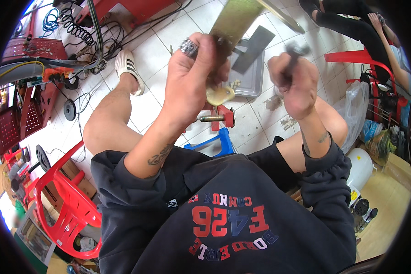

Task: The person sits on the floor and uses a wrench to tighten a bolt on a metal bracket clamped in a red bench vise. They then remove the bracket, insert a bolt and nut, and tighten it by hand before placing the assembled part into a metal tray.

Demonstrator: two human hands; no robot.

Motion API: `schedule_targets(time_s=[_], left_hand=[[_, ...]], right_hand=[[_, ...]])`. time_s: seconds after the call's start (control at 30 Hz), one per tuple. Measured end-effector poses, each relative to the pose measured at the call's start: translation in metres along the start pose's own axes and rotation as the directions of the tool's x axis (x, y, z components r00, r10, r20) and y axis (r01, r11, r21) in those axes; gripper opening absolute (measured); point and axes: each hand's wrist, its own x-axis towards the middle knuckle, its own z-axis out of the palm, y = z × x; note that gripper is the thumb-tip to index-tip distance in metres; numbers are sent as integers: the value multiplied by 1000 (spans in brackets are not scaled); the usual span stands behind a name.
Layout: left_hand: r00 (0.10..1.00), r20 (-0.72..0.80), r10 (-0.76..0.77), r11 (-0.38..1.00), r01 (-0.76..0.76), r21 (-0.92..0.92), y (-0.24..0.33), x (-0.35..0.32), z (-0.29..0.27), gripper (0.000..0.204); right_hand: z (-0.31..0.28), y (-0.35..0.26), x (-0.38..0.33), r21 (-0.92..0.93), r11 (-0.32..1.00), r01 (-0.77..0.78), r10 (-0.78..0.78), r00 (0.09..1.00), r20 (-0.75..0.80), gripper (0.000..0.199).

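My left hand (189, 77), with a chunky silver ring, is closed on a broad, brass-coloured metal blade (237, 20) that reaches up and away. Just below those fingers shows a rounded yellowish metal piece (220, 96); whether it joins the blade is hidden. My right hand (297, 84) is raised at the right, its fingers wrapped round a dark tool with a blunt head (297, 48), probably a hammer, smeared by motion. Under my left hand stands a red vise (226, 117) with a threaded screw. A grey metal tray (251, 89) lies beyond, with a dark flat plate (253, 49) over it.
A blue plastic stool (224, 141) stands between my knees. Red plastic chairs (66, 205) are at the left and far right, where another person's arm (395, 50) shows. Cables and a coiled hose (75, 29) lie at the far left. A white tank (360, 169) sits at my right.
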Motion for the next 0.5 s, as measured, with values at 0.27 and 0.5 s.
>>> schedule_targets(time_s=[0.27,0.5], left_hand=[[875,456,-160,757,405,-512,-8,1,-2,73],[718,695,-48,645,553,-527,-15,2,-5,77]], right_hand=[[21,1,14,-78,997,1,-6,998,-69,28],[20,0,15,-237,971,20,-54,989,-138,11]])
